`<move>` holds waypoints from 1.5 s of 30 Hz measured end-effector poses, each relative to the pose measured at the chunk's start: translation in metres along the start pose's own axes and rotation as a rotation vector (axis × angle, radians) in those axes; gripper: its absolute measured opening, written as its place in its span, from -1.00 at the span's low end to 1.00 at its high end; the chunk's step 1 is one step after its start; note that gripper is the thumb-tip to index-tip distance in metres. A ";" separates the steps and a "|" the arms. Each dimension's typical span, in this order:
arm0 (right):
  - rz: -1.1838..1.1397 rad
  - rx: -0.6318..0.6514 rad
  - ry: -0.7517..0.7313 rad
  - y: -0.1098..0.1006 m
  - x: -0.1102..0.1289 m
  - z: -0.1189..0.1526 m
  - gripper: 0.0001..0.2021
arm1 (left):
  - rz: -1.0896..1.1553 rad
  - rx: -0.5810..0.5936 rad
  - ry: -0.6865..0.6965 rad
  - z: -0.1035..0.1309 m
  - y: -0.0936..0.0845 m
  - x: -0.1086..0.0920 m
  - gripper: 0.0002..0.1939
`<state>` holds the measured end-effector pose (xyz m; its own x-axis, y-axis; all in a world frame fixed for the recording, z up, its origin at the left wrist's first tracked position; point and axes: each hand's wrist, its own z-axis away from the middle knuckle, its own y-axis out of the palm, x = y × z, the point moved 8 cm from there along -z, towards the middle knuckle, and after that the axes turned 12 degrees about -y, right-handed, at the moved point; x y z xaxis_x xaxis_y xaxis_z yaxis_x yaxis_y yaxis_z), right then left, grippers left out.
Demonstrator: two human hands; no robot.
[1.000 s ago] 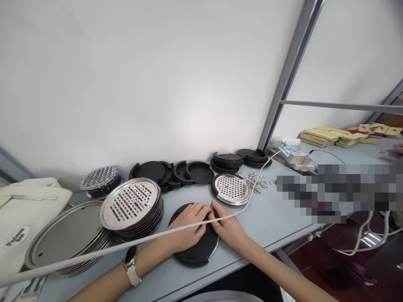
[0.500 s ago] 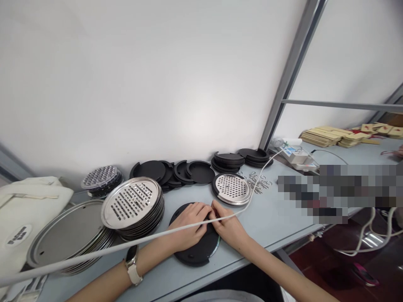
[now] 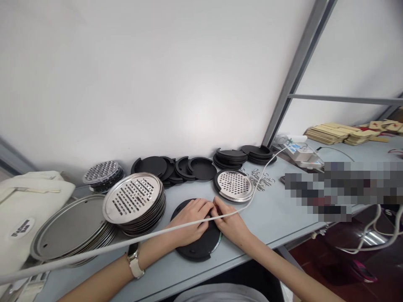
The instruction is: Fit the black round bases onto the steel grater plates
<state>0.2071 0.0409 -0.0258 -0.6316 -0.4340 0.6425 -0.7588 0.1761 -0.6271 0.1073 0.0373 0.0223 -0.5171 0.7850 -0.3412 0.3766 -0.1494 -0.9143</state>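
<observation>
A black round disc (image 3: pixel 198 248) with a raised rim and a small hole lies near the table's front edge. Across its top rests my left hand (image 3: pixel 193 222), its fingers curled over the disc towards the right side. My right hand (image 3: pixel 229 220) is at the disc's right edge, fingers bent in a pinch against it. Both sets of fingertips meet there, and whatever small part may be between them is hidden. Just behind sits a round metal grater plate (image 3: pixel 234 184) partly ringed in black. Beside it are loose bent-wire hooks (image 3: pixel 260 178).
Several black discs (image 3: pixel 201 168) line the wall. At left stand a stack of slotted metal plates (image 3: pixel 134 199), larger grey round plates (image 3: pixel 66 235) and a white bag (image 3: pixel 19 209). A white cable (image 3: pixel 151 238) crosses in front of my hands. Wooden pieces (image 3: pixel 327 133) lie far right.
The view has shifted slightly. Both hands stay on the black disc, with only a small shift of the fingers at its right edge.
</observation>
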 end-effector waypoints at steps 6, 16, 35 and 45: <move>0.005 0.007 -0.005 -0.001 0.000 0.000 -0.87 | 0.009 0.005 -0.011 -0.001 0.001 0.001 -0.63; -0.003 0.002 -0.010 -0.001 0.000 0.001 -0.87 | 0.016 0.021 -0.008 -0.001 0.000 0.000 -0.61; -0.009 -0.010 -0.035 -0.004 0.006 0.001 -0.84 | 0.007 -0.001 0.002 0.001 -0.002 -0.001 -0.64; 0.055 -0.004 -0.021 -0.004 0.005 0.001 -0.83 | -0.006 -0.045 0.006 0.003 -0.001 0.001 -0.65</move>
<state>0.2071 0.0374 -0.0206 -0.6688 -0.4417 0.5981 -0.7239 0.2032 -0.6594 0.1046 0.0365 0.0227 -0.5154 0.7892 -0.3340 0.4074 -0.1172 -0.9057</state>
